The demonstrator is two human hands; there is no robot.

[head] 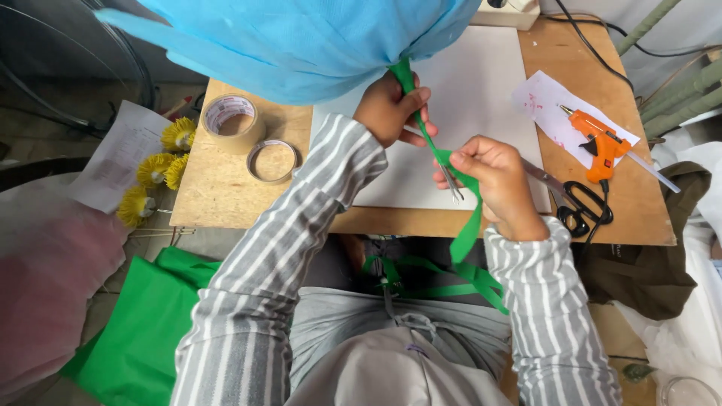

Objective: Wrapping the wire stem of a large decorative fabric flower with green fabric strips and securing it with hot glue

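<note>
The left hand [391, 109] is closed around the base of a big blue fabric flower [301, 41], pinching it where a green ribbon [466, 225] is wound onto the stem, above the white board [489, 83] that lies on the wooden surface [218, 180]. The right hand [496, 177] is closed on the same ribbon a little lower, near the front edge of the surface, and a thin metal wire [451, 180] shows between its fingers. From there the ribbon hangs over the front edge and loops down onto the person's lap. Near the left edge of the surface lie two rolls of tape [233, 120], one thick and one flat, just beside each other. Toward the right edge an orange glue gun [598, 143] rests on a sheet of paper [545, 101], and black-handled scissors [579, 203] lie near the front right corner. Yellow flowers [162, 165] stick out beyond the left edge, beside a printed sheet, and a green bag [143, 331] lies on the floor below.
</note>
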